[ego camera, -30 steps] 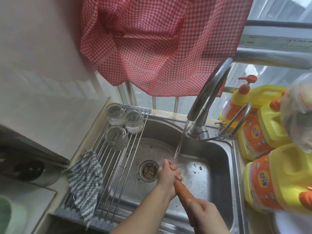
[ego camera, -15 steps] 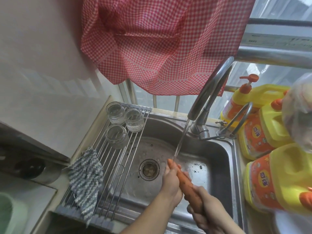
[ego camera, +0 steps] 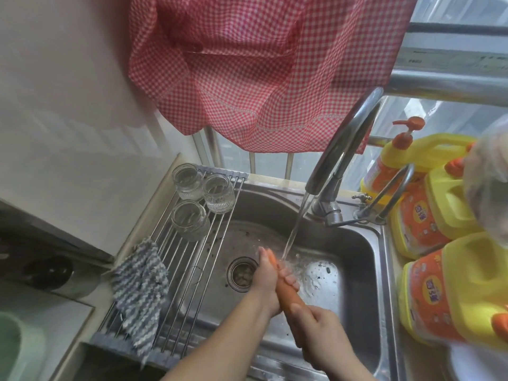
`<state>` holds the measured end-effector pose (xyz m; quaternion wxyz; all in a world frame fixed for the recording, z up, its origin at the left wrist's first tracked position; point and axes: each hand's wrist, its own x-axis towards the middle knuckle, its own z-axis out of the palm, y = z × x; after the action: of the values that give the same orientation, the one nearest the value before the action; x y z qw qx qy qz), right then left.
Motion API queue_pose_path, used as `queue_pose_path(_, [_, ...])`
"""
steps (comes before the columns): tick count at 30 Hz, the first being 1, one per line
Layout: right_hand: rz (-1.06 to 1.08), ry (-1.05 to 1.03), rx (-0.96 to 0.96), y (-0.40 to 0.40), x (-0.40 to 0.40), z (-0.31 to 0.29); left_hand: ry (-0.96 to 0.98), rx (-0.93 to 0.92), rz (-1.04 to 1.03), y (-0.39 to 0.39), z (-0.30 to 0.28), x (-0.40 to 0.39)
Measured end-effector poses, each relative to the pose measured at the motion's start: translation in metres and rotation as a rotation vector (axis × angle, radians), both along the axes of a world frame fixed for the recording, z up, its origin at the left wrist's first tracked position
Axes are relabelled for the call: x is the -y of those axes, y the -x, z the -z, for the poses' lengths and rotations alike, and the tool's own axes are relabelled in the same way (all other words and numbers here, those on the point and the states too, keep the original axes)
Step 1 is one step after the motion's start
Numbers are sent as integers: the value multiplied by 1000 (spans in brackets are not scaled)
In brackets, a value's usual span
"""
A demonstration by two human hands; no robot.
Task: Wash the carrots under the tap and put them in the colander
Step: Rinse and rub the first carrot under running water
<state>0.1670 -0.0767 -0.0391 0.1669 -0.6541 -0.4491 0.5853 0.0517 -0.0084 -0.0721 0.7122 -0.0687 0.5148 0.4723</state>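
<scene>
Over the sink (ego camera: 362, 251), both hands are holding one carrot (ego camera: 288, 294).
Left hand (ego camera: 268, 281) fingers are wrapping its tip under tap (ego camera: 343, 144) water; right hand (ego camera: 321, 342) is gripping its base.

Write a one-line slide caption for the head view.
Both hands, left hand and right hand, hold a carrot under the running tap over the sink.

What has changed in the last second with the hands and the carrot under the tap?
The left hand slid down the carrot half a second ago, baring its tip, and is now back up near the tip, fingers wrapped round it under the water stream. The right hand still grips the lower end. The tap keeps running; the glasses have not moved.
</scene>
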Motion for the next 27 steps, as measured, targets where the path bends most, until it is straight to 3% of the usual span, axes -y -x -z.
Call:
queue_pose_path(4, [329,446,-496,-3,-9,-2,-121,-45,-63,-9,6,15])
queue_pose_path(7, [415,586,-676,-6,-15,1,-165,-119,-8,-15,14,30])
queue_pose_path(11, [407,603,-638,-4,-23,12,-197,-156,156,-13,24,49])
queue_pose_path(16, [355,423,-509,8,-26,12,-228,-210,295,-7,25,53])
queue_pose_path(22, [291,235,-398,28,-23,11,-185,-380,215,-7,29,27])
queue_pose_path(27, [352,362,-502,19,-31,14,-201,-221,295,1,21,24])
